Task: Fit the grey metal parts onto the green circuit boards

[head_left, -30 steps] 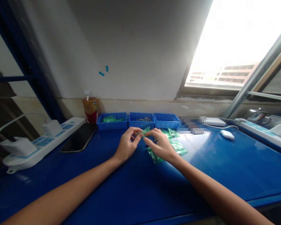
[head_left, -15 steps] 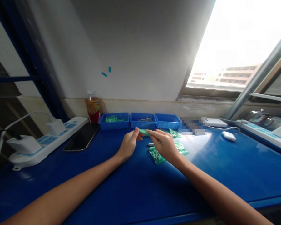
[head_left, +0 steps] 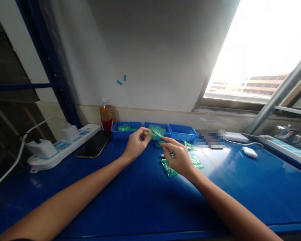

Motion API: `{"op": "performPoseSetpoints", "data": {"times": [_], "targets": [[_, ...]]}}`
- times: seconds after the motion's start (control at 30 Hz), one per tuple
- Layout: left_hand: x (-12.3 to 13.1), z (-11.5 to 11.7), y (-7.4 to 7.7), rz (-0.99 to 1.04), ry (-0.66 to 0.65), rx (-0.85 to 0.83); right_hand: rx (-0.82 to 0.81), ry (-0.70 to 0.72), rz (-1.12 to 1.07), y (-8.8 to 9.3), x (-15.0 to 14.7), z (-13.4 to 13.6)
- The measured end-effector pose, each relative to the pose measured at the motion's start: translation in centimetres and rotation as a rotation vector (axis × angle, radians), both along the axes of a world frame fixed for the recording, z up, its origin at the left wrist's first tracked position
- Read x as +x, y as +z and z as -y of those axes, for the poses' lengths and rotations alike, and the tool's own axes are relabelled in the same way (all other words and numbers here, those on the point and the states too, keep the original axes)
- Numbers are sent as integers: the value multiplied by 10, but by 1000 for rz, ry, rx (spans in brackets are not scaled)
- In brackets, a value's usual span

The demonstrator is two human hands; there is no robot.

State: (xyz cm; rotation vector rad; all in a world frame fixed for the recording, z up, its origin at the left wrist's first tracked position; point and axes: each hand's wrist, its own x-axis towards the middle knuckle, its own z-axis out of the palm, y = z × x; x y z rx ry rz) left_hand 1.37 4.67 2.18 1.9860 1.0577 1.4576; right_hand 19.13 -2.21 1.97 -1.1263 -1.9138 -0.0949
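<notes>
My left hand (head_left: 135, 144) pinches a small green see-through plastic bag (head_left: 156, 132) by its left edge, with small metal parts showing inside. It is held up in front of the middle blue bin. My right hand (head_left: 178, 155) is just below and to the right, its fingers stretched out and apart, an index fingertip at the bag's lower right corner. Under and around the right hand lie several similar green bags (head_left: 169, 170) on the blue table (head_left: 140, 204), partly hidden by it.
Three blue bins stand along the wall: the left bin (head_left: 124, 134) holds green bags, the middle bin (head_left: 167, 127) is partly hidden, and the right bin (head_left: 182, 134) stands beside it. A phone (head_left: 95, 144), power strip (head_left: 47, 157), bottle (head_left: 107, 117) and white case (head_left: 249, 152) lie around.
The green bag has been raised and turned so its flat face shows. My right hand has loosened from it and its fingers have spread. The view has shifted slightly left.
</notes>
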Motion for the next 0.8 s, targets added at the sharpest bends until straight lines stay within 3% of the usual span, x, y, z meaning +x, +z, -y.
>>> {"op": "performPoseSetpoints", "data": {"times": [0.13, 0.23, 0.37, 0.5, 0.67, 0.8], "targets": [[-48, -21, 29, -302, 366, 320, 14, -8, 61, 2, 3, -4], [-87, -42, 35, -487, 565, 330, 22, -36, 116, 4, 7, -7], [-114, -58, 19, -753, 536, 180, -146, -56, 271, 10, 21, -10], [-112, -46, 2, -806, 496, 147, -359, -113, 404, 16, 46, -13], [-104, -24, 9, -741, 499, 192, -540, -82, 519, 16, 63, -10], [-106, -28, 9, -778, 489, 91, -580, -39, 566, 14, 56, -2]]}}
